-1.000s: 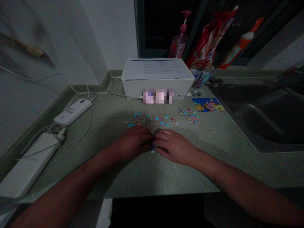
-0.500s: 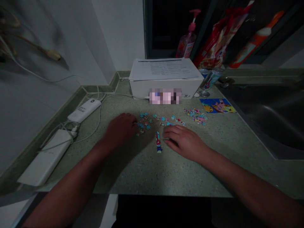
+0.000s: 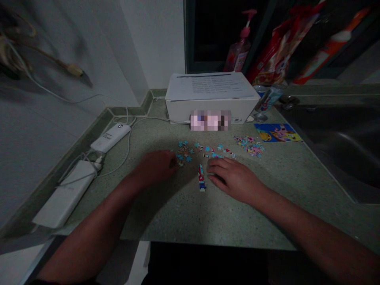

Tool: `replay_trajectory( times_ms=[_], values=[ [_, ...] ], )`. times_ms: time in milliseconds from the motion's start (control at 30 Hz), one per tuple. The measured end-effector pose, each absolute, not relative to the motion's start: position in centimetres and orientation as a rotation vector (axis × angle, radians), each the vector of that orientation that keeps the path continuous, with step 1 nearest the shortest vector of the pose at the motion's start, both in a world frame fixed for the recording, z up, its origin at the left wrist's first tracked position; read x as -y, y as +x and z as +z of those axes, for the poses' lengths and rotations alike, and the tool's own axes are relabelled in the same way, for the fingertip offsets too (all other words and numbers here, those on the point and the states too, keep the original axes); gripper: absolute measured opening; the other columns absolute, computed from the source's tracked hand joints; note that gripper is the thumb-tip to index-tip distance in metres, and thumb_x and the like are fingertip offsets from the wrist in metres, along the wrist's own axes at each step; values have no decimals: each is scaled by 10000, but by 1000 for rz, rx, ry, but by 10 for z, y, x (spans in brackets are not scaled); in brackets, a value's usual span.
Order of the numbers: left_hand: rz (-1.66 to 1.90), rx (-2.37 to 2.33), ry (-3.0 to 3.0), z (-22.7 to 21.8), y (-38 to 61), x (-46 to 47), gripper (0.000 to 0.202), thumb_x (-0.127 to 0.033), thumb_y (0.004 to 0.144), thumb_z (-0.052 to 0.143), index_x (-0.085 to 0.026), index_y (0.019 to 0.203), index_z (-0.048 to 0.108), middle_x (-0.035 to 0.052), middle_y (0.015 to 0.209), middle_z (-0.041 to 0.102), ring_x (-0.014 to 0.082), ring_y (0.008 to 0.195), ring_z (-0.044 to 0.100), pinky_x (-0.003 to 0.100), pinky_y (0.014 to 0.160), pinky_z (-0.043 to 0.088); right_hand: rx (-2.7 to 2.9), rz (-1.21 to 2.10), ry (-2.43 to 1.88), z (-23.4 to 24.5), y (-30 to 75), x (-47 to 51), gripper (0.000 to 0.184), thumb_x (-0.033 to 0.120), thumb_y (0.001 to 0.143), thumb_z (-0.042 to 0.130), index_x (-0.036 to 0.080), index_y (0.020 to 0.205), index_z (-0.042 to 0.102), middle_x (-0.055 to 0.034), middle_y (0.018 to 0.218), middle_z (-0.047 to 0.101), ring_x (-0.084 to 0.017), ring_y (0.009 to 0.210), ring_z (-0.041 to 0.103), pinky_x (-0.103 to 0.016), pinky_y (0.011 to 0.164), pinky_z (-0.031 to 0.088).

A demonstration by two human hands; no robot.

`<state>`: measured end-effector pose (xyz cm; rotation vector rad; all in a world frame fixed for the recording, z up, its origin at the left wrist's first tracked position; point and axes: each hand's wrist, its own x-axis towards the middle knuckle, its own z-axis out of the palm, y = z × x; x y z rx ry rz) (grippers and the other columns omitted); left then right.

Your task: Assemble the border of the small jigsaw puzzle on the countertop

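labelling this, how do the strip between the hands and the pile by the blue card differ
The strip looks joined in a narrow line; the pile is a loose scatter. The strip lies nearer the person, the pile farther back. Both are multicoloured, on the counter.

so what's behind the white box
Behind the white box show a pink pump bottle and, further right, a red bag. The box hides the bottle's base and anything lower.

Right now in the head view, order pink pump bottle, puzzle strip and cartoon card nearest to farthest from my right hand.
1. Puzzle strip, just left of the right hand
2. Cartoon card, ahead and right
3. Pink pump bottle, behind the white box
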<state>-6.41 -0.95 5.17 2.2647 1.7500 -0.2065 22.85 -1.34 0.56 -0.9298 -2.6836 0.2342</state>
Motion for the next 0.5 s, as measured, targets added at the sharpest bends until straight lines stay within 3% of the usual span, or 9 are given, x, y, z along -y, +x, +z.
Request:
replay_trajectory(
  times_ms=[300,500],
  values=[
    [-206,-1686,2288,51,-69,9,347,-179,985,510,-241,1150,809,105,1148,781,300,1016,726,422,878,564,2683,239,-941,6,229,14,145,225,1050,643,216,1111,773,-99,1203,776,-262,1098,729,-436,967,597],
    [-167,-1767,2289,50,-69,7,356,-182,1002,481,-242,1130,807,94,1146,776,275,1023,722,397,898,556,2676,196,-1025,4,230,13,150,239,1062,629,201,1116,764,-97,1193,780,-276,1075,732,-461,958,602]
  ],
)
